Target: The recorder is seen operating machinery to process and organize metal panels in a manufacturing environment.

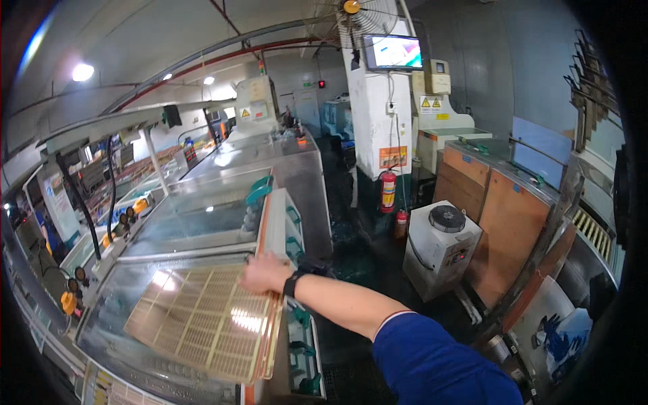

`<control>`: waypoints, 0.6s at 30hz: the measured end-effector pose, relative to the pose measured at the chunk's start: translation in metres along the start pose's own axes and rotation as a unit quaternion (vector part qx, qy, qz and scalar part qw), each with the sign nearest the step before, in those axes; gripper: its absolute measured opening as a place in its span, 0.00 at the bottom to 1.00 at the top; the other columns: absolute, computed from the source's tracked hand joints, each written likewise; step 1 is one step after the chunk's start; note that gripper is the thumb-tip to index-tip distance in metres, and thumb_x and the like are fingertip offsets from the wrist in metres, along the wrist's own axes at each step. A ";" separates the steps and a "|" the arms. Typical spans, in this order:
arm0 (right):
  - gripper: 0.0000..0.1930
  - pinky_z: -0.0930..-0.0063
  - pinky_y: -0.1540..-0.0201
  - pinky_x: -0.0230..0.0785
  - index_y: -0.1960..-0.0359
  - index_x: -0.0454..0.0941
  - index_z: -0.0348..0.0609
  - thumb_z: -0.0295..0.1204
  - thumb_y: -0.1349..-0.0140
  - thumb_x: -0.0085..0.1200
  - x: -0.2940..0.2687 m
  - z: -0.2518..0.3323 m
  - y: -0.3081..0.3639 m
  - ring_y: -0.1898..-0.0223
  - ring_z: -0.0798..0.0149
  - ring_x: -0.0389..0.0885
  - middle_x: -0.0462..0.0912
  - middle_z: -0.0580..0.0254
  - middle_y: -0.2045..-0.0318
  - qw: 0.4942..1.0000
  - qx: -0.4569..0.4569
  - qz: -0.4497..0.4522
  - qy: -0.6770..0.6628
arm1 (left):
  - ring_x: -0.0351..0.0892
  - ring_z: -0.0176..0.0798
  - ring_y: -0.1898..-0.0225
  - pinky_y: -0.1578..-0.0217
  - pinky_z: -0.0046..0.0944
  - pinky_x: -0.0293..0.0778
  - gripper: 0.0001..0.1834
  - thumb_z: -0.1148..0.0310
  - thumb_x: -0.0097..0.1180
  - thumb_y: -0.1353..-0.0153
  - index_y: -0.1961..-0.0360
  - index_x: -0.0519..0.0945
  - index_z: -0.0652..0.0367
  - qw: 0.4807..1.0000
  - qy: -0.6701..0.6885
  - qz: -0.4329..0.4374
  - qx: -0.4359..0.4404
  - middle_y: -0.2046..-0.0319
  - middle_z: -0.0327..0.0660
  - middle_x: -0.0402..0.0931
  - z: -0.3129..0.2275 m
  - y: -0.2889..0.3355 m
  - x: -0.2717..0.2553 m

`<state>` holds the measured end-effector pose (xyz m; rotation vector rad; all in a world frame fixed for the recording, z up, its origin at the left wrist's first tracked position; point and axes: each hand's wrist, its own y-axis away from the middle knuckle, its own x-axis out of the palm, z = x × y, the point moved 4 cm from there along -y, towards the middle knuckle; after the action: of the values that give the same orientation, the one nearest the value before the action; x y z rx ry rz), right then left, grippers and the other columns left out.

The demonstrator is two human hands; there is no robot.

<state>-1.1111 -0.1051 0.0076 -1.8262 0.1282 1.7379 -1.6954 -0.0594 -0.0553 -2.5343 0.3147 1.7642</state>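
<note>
I see a cream-yellow panel (206, 324) with a fine grid pattern near left; a black wristband (292, 284); a blue sleeve (439, 364); a red extinguisher (388, 191) far off.

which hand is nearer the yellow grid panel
Right. The right hand rests on the top right corner of the yellow grid panel lying on the glass lid; the left hand is out of view.

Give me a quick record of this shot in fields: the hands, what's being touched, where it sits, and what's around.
right hand: flat on the far corner of the panel stack
left hand: not in view
panel stack: yellowish gridded sheets, lying flat
support: glass lid of a long machine
wrist: black band
floor nearby: red fire extinguisher, white boxy unit
overhead: fan, screen
</note>
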 end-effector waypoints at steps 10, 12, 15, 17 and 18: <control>0.27 0.53 0.43 0.63 0.64 0.86 0.40 0.54 0.42 0.50 -0.033 0.044 0.042 0.48 0.48 0.76 0.82 0.48 0.59 0.991 -0.113 0.056 -0.043 | 0.57 0.51 0.30 0.36 0.52 0.63 0.30 0.66 0.46 0.31 0.29 0.57 0.60 0.724 0.677 0.128 0.023 0.31 0.53 0.58 -0.090 -0.050 0.073; 0.28 0.51 0.43 0.64 0.62 0.86 0.40 0.55 0.41 0.50 -0.034 0.015 0.028 0.48 0.48 0.77 0.83 0.48 0.58 0.996 -0.065 0.049 -0.046 | 0.56 0.50 0.30 0.34 0.52 0.61 0.31 0.64 0.46 0.30 0.29 0.58 0.59 0.701 0.701 0.129 -0.003 0.31 0.52 0.58 -0.098 -0.055 0.085; 0.29 0.49 0.45 0.67 0.59 0.84 0.40 0.56 0.39 0.49 -0.034 -0.024 0.016 0.49 0.47 0.80 0.83 0.47 0.56 0.995 0.020 0.069 -0.066 | 0.55 0.49 0.29 0.31 0.52 0.56 0.31 0.60 0.46 0.31 0.30 0.59 0.59 0.780 0.613 0.098 0.083 0.30 0.49 0.57 -0.076 -0.079 0.115; 0.30 0.47 0.47 0.69 0.57 0.83 0.39 0.56 0.38 0.49 -0.029 -0.031 0.015 0.49 0.46 0.81 0.84 0.46 0.55 0.990 0.053 0.097 -0.083 | 0.54 0.48 0.28 0.30 0.51 0.54 0.31 0.59 0.47 0.31 0.30 0.60 0.60 0.854 0.480 0.060 0.189 0.29 0.48 0.56 -0.047 -0.098 0.137; 0.30 0.47 0.48 0.70 0.56 0.83 0.38 0.57 0.38 0.48 -0.026 -0.033 0.015 0.50 0.45 0.82 0.84 0.46 0.55 0.986 0.068 0.109 -0.110 | 0.53 0.47 0.27 0.29 0.52 0.53 0.32 0.63 0.51 0.34 0.31 0.60 0.61 0.742 0.639 0.115 0.169 0.29 0.50 0.56 -0.034 -0.108 0.149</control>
<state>-1.0925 -0.1414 0.0248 -1.5593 0.3600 2.0162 -1.5940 0.0198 -0.1907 -2.9544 0.8580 -0.3561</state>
